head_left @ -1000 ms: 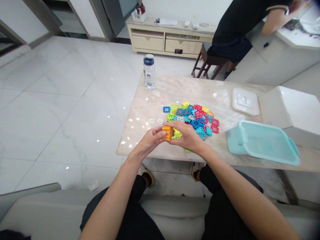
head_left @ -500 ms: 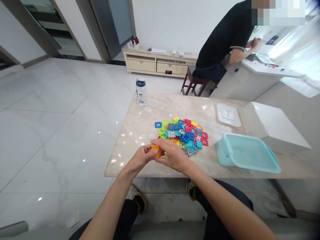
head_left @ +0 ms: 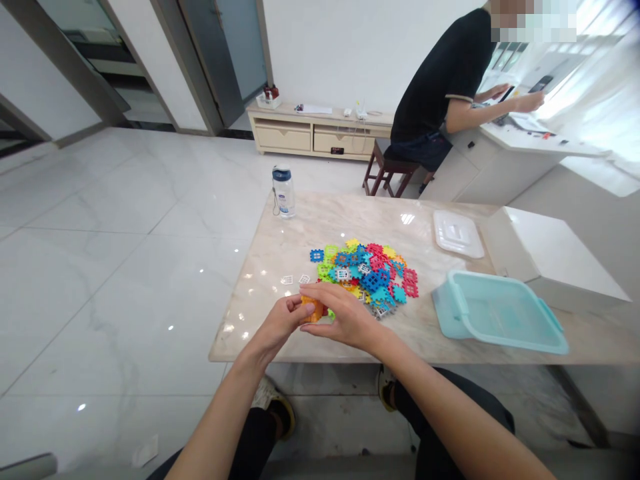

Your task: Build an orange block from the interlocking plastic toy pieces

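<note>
Between my two hands, above the front of the marble-patterned table, is an orange plastic building block (head_left: 312,309). My left hand (head_left: 284,321) pinches it from the left, with the thumb on its near face. Curved around its right side, my right hand (head_left: 342,316) grips it with fingers over the top and thumb below. Just beyond the hands lies a heap of colourful interlocking plastic pieces (head_left: 375,277) in blue, green, red and yellow. Two small white window-frame pieces (head_left: 304,279) lie flat to the left of the heap.
A clear turquoise tub (head_left: 505,317) stands on the right, with a white lid (head_left: 457,233) behind it and a white box (head_left: 555,250) alongside. A water bottle (head_left: 284,193) stands at the far left corner. Another person (head_left: 435,80) sits on a stool at a white desk.
The orange block stays in my hands, and my right hand's thumb and fingers have spread a little around it. The other person's arms have reached out over the desk.
</note>
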The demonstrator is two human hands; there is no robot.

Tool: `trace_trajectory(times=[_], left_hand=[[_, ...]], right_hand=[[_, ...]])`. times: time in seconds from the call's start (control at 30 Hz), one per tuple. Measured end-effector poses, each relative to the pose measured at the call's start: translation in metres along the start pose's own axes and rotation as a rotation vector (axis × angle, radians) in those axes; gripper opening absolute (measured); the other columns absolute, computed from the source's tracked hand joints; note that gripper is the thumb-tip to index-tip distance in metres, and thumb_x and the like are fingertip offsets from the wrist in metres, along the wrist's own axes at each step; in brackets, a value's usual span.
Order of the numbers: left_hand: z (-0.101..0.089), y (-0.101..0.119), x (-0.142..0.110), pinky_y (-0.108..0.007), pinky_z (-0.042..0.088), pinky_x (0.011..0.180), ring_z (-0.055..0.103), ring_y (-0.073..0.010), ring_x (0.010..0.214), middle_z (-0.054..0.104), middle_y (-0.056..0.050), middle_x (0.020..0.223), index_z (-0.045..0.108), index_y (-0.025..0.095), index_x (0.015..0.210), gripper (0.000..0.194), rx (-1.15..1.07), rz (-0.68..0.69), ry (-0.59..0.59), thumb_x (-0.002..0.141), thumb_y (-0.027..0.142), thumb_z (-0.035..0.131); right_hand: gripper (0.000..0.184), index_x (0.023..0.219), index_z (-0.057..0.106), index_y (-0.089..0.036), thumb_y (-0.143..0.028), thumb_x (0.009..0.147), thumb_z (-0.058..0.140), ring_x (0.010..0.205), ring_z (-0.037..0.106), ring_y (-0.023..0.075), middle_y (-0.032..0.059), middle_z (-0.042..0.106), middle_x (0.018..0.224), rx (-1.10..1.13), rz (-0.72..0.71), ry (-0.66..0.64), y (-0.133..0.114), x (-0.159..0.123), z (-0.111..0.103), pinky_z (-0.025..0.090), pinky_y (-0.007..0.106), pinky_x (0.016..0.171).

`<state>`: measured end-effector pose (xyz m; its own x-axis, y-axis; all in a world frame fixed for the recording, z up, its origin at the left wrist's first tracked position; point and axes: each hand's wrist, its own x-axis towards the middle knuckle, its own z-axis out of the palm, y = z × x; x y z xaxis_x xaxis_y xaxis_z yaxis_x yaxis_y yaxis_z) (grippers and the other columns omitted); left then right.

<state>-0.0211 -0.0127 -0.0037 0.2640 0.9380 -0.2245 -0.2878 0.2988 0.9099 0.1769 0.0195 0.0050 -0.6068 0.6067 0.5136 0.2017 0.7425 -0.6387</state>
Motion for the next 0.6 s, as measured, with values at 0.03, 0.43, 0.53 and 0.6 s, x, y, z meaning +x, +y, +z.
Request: trace_trajectory(times=[0.03, 0.43, 0.53, 0.6], left_hand=[[-0.0003, 0.0005, 0.0000, -0.028, 0.044, 0.073, 0.055, -0.0151, 0.072, 0.066, -0.003, 0.076, 0.076, 0.013, 0.082, 0.055, 0.002, 0.001, -0.003, 0.073, 0.063, 0.097], [0.0027, 0.0053, -0.0035, -0.027, 0.041, 0.069, 0.052, -0.0139, 0.069, 0.063, -0.002, 0.072, 0.074, 0.013, 0.077, 0.055, -0.044, 0.006, -0.013, 0.072, 0.063, 0.097], [0.0014, 0.0047, -0.0038, -0.029, 0.045, 0.073, 0.059, -0.0170, 0.072, 0.068, -0.004, 0.074, 0.077, 0.013, 0.081, 0.053, -0.038, 0.003, -0.011, 0.073, 0.062, 0.097], [0.0010, 0.0045, -0.0043, -0.031, 0.049, 0.078, 0.064, -0.0196, 0.077, 0.071, -0.006, 0.077, 0.079, 0.013, 0.083, 0.052, -0.046, -0.007, -0.023, 0.073, 0.060, 0.098]], right_hand=[[0.065, 0.154, 0.062, -0.031, -0.039, 0.095, 0.087, 0.139, 0.070, 0.0285, 0.0111, 0.073, 0.150, -0.001, -0.003, 0.014, 0.0003, 0.0001, 0.0007, 0.056, 0.051, 0.120], [0.057, 0.146, 0.069, -0.031, -0.035, 0.093, 0.089, 0.130, 0.075, 0.0279, 0.0094, 0.078, 0.141, 0.028, -0.014, 0.060, 0.0018, 0.0045, 0.0067, 0.060, 0.048, 0.114], [0.065, 0.153, 0.063, -0.032, -0.033, 0.093, 0.088, 0.132, 0.074, 0.0284, 0.0101, 0.076, 0.144, 0.007, 0.027, 0.042, -0.0002, 0.0030, 0.0069, 0.060, 0.048, 0.114], [0.071, 0.158, 0.059, -0.032, -0.033, 0.093, 0.087, 0.133, 0.073, 0.0292, 0.0110, 0.075, 0.144, -0.015, 0.053, 0.032, -0.0013, 0.0018, 0.0075, 0.060, 0.049, 0.114]])
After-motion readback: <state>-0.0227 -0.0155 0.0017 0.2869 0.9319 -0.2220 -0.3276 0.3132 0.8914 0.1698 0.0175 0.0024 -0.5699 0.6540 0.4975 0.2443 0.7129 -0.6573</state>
